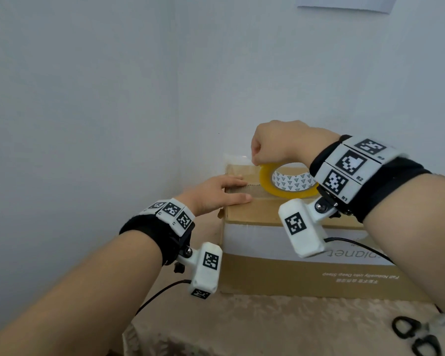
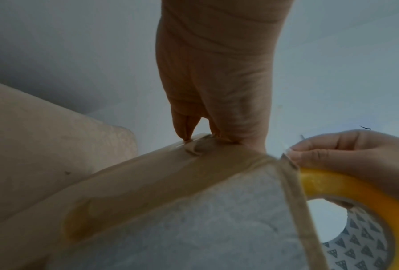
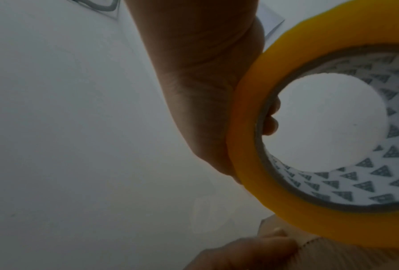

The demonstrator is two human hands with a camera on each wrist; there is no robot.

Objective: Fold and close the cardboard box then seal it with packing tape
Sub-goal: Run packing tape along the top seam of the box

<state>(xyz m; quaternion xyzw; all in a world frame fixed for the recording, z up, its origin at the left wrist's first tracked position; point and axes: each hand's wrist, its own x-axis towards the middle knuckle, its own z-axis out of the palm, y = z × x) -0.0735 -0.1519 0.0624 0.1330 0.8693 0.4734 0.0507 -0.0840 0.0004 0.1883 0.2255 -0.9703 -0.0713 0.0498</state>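
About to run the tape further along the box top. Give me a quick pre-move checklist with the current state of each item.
1. Top flaps of the cardboard box lie flat and closed: ok.
2. Left hand presses flat on the box top near its left edge, fingers straight: ok.
3. Right hand holds the tape roll, fingers through the core in the right wrist view: ok.
4. Roll stands on edge on the box top: ok.
5. Clear tape strip is pulled out past the box's far left edge: ok; whether it is stuck down cannot tell.
6. Scissors lie on the table, lower right, for the cut: ok.
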